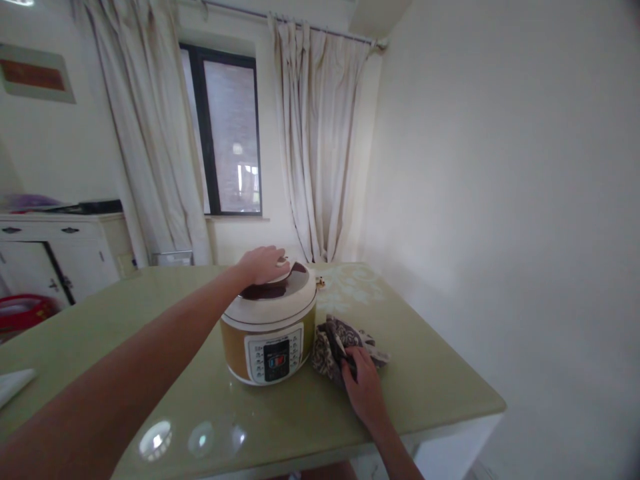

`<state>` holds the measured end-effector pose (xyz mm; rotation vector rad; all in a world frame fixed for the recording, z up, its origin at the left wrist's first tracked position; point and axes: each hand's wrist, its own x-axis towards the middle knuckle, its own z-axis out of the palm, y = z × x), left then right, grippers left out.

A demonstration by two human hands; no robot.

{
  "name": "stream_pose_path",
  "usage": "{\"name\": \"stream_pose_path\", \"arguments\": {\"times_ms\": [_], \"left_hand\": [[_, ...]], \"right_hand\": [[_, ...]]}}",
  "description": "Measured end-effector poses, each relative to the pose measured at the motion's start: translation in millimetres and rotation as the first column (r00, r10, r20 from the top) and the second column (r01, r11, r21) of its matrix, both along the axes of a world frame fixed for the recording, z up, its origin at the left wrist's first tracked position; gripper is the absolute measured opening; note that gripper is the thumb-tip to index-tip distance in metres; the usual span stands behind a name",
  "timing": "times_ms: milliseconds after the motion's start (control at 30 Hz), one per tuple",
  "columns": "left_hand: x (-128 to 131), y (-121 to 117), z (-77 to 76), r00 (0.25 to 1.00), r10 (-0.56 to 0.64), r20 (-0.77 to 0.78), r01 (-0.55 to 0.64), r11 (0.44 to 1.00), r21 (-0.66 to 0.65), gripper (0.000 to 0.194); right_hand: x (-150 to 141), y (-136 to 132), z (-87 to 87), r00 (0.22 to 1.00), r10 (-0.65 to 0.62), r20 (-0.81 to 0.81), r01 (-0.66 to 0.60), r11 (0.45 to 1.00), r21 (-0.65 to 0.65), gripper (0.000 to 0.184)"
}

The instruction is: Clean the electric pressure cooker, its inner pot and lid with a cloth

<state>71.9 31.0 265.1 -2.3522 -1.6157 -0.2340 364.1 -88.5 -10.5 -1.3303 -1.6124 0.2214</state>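
An electric pressure cooker (235, 340) with a gold body, a white rim and a lit control panel stands upright on the table. Its brown and white lid (295, 287) sits on top. My left hand (263, 265) reaches across and is closed over the lid's pale handle (280, 275), which it partly hides. To the right of the cooker, my right hand (363, 383) grips a crumpled, dark-and-cream patterned cloth (327, 350). The cloth rests on the table close beside the cooker's body.
A glossy green table (425, 373) has its right edge near a white wall (500, 200). A white object (15, 383) lies at the table's left. Behind are a white cabinet (83, 250), a red basin (27, 313), curtains (325, 133) and a window (233, 133).
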Motion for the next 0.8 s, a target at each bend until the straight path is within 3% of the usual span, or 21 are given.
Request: {"name": "stream_pose_path", "arguments": {"times_ms": [133, 800], "left_hand": [[-3, 1, -3.7, 0.999, -0.041, 0.016, 0.041, 0.999, 0.018, 0.046], [16, -5, -7.5, 0.969, 0.221, 0.111, -0.224, 0.974, 0.017, 0.056]], "right_hand": [[1, 0, 1.0, 1.000, 0.005, 0.005, -0.005, 1.000, -0.012, 0.021], [1, -2, 3.9, 1.000, 0.008, 0.010, -0.008, 1.000, 0.006, 0.020]]}}
